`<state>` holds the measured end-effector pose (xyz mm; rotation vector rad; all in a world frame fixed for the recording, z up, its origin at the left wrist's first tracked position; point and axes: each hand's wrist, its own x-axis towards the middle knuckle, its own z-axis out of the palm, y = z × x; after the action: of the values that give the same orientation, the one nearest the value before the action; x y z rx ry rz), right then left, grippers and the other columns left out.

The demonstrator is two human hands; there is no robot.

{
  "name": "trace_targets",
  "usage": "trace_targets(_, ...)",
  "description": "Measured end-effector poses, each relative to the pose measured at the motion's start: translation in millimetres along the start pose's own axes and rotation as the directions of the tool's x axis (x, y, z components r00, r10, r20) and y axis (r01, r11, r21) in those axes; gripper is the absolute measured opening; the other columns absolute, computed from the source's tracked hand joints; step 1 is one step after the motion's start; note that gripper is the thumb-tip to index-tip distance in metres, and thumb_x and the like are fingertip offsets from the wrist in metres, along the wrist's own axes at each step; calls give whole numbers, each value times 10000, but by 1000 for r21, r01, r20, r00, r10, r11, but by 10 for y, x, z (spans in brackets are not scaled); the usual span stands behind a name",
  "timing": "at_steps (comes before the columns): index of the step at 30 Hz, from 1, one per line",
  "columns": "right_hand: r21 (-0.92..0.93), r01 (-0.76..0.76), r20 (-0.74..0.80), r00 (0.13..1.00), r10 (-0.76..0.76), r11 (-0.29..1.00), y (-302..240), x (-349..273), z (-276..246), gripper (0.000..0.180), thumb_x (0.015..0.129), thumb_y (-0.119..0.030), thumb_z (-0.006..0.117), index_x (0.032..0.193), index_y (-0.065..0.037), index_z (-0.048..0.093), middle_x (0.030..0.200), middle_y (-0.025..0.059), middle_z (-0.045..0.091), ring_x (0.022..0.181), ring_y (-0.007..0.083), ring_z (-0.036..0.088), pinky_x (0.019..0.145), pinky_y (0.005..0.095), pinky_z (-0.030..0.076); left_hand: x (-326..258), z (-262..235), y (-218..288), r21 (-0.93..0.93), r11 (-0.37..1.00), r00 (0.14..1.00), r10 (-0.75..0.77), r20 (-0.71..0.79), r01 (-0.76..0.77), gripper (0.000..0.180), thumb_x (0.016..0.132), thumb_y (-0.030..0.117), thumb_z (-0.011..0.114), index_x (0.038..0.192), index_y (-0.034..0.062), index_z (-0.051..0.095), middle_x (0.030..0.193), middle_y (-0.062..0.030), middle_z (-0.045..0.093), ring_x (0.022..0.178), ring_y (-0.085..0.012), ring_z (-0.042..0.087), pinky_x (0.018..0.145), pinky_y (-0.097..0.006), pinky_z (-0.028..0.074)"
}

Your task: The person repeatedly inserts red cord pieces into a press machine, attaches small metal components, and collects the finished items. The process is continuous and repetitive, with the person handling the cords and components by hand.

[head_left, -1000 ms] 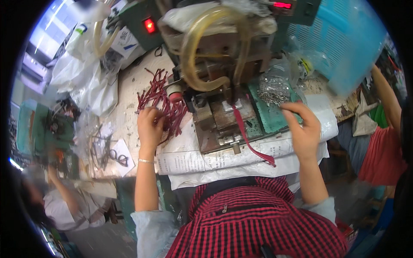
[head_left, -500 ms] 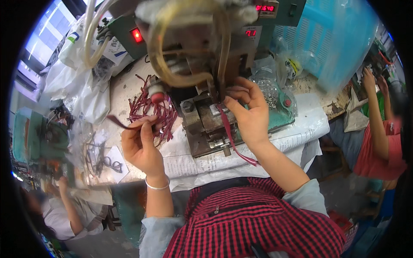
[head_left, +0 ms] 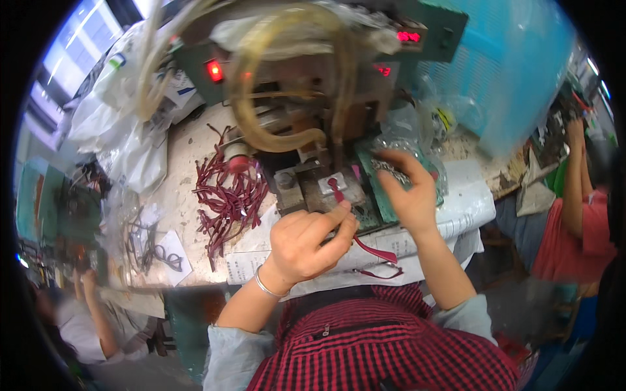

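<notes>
Now left hand (head_left: 310, 244) pinching maroon strap (head_left: 365, 242) at press (head_left: 313, 186), right hand (head_left: 407, 192) fingers spread in green tray (head_left: 385, 208).

A pile of straps (head_left: 228, 195) is seen left of the press (head_left: 313, 176). A tray (head_left: 391, 189) is set to its right, with papers (head_left: 404, 241) laid in front.

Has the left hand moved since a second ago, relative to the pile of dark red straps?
Yes. The left hand has left the pile of dark red straps and shifted right to the machine's metal plate, its fingers pinching a strap there.
</notes>
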<state>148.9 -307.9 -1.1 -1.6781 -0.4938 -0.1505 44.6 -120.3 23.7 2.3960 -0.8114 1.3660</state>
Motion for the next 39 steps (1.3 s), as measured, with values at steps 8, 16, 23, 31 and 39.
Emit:
trace_targets(8,-147,-60,-156,987,37,987,550,14,-516,269,968,-52,652,1228,4,687,1147,85,737,1053,163,681,951,282,506,-71,-18,37,0,1000,998,-30,50,30,301,723,29,851,988,77,718,979,-115,773,552,-159,590,465,-280,423)
trace_targets(16,-567,-27,35,998,56,824,846,-252,-462,164,818,-94,790,952,-28,722,974,99,679,930,248,652,830,349,503,-74,48,15,-13,1000,1000,-24,21,24,297,721,42,844,998,52,738,1019,-133,774,533,-149,576,463,-277,419)
trace_targets(23,-715,144,75,989,-130,684,880,-260,-292,96,795,-65,755,863,-41,692,933,146,643,962,376,597,864,467,473,-326,-134,307,-150,927,938,-337,79,345,319,724,24,832,1031,44,750,1088,-143,781,654,-159,682,545,-258,490)
trace_targets(31,-345,-168,-139,982,127,924,644,-277,-302,79,916,-38,701,980,-3,673,878,100,732,810,196,710,784,311,531,-727,-1355,-416,6,626,549,-678,-489,779,106,919,-33,712,1022,-39,737,1006,-130,752,841,-172,701,793,-298,563)
trace_targets(39,-412,-36,-245,967,-72,911,964,-71,-181,142,914,-71,725,1037,1,739,941,121,755,863,257,708,840,360,544,-1470,-528,-1309,729,595,647,-710,278,339,206,758,34,716,958,69,753,1153,-126,705,1056,-333,627,923,-459,520)
